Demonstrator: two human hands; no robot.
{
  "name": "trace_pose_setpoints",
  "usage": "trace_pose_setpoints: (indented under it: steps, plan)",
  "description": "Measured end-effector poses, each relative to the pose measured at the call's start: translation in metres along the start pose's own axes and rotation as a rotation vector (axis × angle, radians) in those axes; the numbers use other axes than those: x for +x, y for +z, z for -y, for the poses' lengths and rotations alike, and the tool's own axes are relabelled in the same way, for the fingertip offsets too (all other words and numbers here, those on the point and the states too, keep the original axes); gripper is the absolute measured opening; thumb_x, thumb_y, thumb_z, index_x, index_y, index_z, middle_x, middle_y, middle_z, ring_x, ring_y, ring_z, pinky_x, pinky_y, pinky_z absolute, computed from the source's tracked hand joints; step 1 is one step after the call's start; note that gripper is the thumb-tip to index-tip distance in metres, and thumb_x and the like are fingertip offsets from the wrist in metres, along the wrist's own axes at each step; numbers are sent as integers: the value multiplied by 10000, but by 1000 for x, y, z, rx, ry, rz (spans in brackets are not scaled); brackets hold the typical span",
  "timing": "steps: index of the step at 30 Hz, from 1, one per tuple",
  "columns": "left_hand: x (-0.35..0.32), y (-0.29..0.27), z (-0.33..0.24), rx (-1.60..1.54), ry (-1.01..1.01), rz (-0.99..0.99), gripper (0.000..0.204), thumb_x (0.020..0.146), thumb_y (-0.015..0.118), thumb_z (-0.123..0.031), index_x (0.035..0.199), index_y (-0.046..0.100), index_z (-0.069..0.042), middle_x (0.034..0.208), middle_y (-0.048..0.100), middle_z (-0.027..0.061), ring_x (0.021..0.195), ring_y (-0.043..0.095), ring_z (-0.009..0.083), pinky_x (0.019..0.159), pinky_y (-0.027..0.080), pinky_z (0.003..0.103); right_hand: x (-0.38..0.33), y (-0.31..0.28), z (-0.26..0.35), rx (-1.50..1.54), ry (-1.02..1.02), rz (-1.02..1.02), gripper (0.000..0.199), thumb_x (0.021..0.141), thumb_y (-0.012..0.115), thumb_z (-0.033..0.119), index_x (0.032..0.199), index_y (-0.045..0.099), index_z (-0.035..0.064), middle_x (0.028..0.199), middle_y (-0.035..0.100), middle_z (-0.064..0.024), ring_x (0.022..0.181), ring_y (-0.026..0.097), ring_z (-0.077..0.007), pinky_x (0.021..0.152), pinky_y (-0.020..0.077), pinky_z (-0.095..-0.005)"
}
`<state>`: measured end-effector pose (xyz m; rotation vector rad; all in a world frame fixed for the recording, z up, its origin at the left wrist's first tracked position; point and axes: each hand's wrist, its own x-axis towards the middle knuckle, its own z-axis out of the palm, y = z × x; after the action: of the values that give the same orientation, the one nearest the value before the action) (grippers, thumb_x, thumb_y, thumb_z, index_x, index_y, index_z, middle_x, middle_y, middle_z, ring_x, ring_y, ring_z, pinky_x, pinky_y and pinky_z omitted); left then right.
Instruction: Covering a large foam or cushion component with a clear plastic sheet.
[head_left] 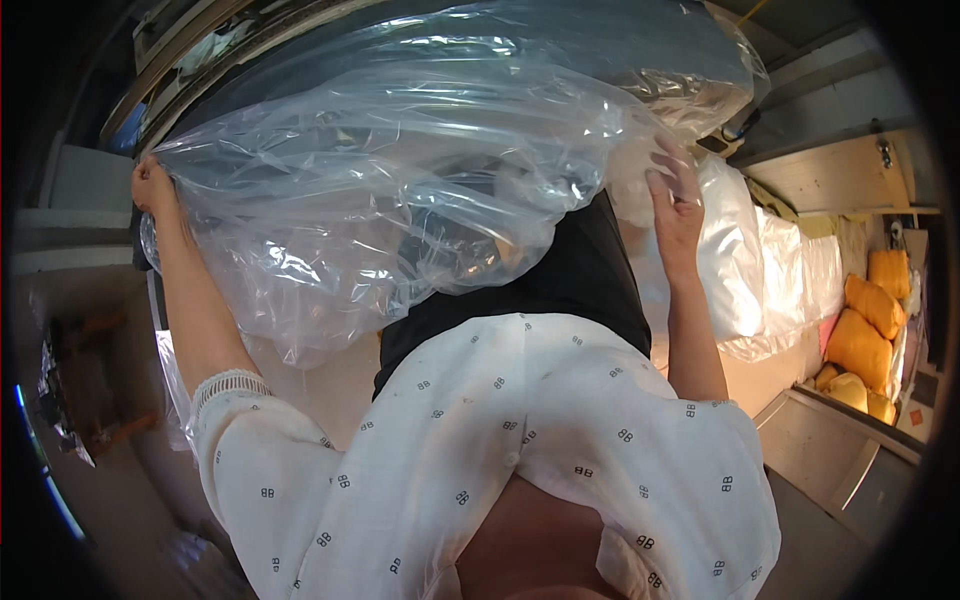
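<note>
A large clear plastic sheet, crumpled and shiny, spreads in front of my body and hangs over my lap. At its left edge my left hand is closed, pinching a gathered corner that pulls into taut creases. My right hand is raised at the sheet's right side, fingers apart and thumb up. Its fingertips are at the film, part of which seems to lie over them. Whether the sheet is a single layer or a bag, I cannot tell.
Beyond the sheet lies a long bulky form under more clear plastic. To the right are white plastic-wrapped bundles, a wooden panel and several orange-yellow bundles. A dark metal frame stands at the far left.
</note>
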<state>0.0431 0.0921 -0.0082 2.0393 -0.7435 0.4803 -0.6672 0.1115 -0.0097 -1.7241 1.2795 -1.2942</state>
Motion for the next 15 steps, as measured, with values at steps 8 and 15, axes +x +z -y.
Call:
trace_pose_setpoints:
  steps: [8,15]
  plan:
    - [38,26,33,-17,97,25,350,799,581,-330,928,651,-12,940,645,153,888,600,286,793,449,342,-79,-43,-124,-111,536,-399,672,735,704,242,1267,357,22,1177,401,-99,939,497,-209,782,441,-306]
    - [34,18,36,105,98,16,387,790,586,-365,923,643,-7,947,638,156,885,588,314,792,441,368,-40,-40,-152,33,141,-370,252,887,495,245,984,536,16,878,539,-70,844,507,-190,810,391,-295]
